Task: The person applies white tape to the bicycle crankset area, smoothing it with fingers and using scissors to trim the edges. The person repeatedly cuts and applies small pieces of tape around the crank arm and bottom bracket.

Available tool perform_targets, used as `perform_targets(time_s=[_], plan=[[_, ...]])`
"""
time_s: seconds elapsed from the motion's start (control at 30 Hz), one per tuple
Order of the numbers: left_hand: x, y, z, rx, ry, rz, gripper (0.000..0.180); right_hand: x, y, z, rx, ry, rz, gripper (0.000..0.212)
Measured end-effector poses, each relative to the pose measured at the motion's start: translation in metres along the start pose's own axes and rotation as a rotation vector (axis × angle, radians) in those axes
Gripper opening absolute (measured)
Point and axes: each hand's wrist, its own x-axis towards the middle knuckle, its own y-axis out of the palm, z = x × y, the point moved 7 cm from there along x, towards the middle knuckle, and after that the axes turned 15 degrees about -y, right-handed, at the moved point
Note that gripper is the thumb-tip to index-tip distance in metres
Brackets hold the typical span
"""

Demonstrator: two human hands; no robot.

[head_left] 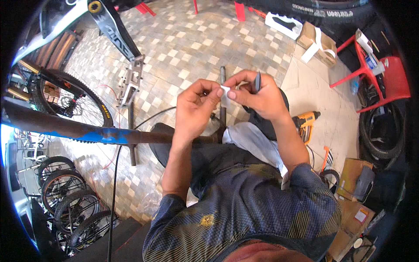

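In front of my chest, my left hand and my right hand meet. Thumbs and fingertips pinch a small white piece, thin like film or paper, with a paler translucent part hanging below it. A dark, pointed flat tool sticks up from between the fingers of my right hand; its lower part is hidden. Under my hands stands a dark metal bar. A grey-white cloth lies across my lap by my right forearm.
A bike crank arm and pedal stand at the upper left. A worn blue-brown tube crosses the left side. A yellow-black power tool lies right, near a red chair and a cardboard box. Several bike wheels stand lower left.
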Motion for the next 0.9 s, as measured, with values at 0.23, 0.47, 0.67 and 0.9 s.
perform_targets(time_s=[0.23,0.47,0.67,0.9], plan=[[0.009,0.002,-0.006,-0.135,0.063,-0.092,0.013,0.004,0.005,0.007,-0.326,-0.267,-0.246,0.015],[0.002,-0.005,-0.027,-0.116,0.350,-0.144,0.020,0.012,0.031,0.060,-0.669,-0.740,-0.264,0.023],[0.001,-0.018,-0.023,-0.225,0.284,-0.100,0.017,0.011,0.044,0.062,-0.695,-0.799,-0.227,0.025],[0.002,-0.026,-0.025,-0.241,0.268,-0.048,0.017,0.012,0.047,0.064,-0.671,-0.796,-0.237,0.025]])
